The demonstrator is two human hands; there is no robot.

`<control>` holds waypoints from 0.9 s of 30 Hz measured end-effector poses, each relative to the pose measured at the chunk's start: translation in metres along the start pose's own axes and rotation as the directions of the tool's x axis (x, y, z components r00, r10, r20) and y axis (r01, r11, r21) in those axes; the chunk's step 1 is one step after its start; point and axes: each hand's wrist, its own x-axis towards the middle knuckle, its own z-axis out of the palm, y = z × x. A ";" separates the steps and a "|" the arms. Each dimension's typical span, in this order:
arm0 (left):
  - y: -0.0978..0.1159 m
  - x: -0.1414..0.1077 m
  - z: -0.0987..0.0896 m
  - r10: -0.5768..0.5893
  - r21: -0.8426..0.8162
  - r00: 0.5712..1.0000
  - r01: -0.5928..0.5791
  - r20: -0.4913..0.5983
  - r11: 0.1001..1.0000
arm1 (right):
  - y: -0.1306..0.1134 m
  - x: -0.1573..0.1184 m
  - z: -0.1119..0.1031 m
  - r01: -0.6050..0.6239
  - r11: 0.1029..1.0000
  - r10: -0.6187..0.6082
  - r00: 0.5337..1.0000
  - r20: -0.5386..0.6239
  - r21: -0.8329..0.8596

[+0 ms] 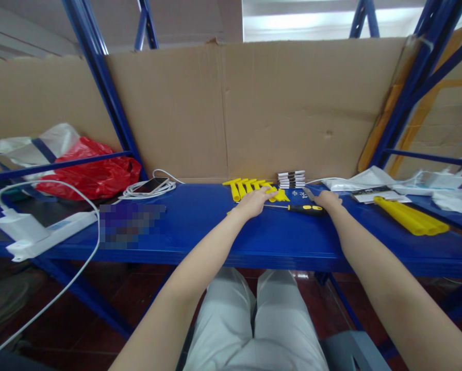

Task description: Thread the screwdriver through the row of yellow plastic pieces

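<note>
Left hand [254, 202] over yellow pieces [235, 191], its grip unclear

Long blue bench [200, 221]: flat-topped;
Back: yellow T-shaped plastic pieces [236, 189] at 1 o'clock; small black-and-white packs [292, 180] at 2;
Right: black-and-yellow-handled screwdriver [306, 209], yellow plastic tubes [412, 219] at 3;
Left: coiled white cable [168, 189] at 10; white power strip [74, 225] at 9

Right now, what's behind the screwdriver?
Yellow pieces, small light bits, a white stack and, farther back, cardboard. Your left hand partly covers the yellow pieces; anything beneath it is hidden.
</note>
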 end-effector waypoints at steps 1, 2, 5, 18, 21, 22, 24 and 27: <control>0.000 0.000 0.000 0.005 -0.003 1.000 -0.005 -0.002 1.000 | -0.002 -0.003 -0.002 -0.066 0.997 0.067 0.998 0.012 -0.035; -0.001 0.000 0.000 0.009 -0.005 1.000 -0.009 -0.003 1.000 | -0.005 -0.005 -0.005 -0.102 0.993 0.103 0.995 0.014 -0.063; -0.001 0.000 0.000 0.009 -0.002 1.000 -0.009 -0.009 1.000 | -0.008 -0.010 -0.013 -0.054 0.995 0.052 0.998 -0.026 -0.088; 0.005 -0.001 -0.004 0.058 0.012 0.998 -0.058 -0.020 0.998 | -0.064 -0.050 -0.024 0.618 0.785 -0.615 0.785 -0.073 0.036; 0.006 -0.001 -0.004 0.067 0.000 0.998 -0.067 -0.019 0.998 | -0.074 -0.060 -0.020 0.718 0.693 -0.716 0.696 -0.057 0.065; 0.006 -0.001 -0.004 0.070 -0.007 0.997 -0.070 -0.017 0.998 | -0.076 -0.062 -0.019 0.739 0.670 -0.738 0.673 -0.049 0.071; 0.006 0.000 -0.004 0.077 -0.025 0.997 -0.077 -0.018 0.997 | -0.078 -0.064 -0.017 0.772 0.630 -0.772 0.634 -0.041 0.078; 0.004 0.002 0.000 0.086 -0.063 0.996 -0.088 -0.036 0.994 | -0.078 -0.062 -0.014 0.815 0.575 -0.813 0.579 -0.063 0.069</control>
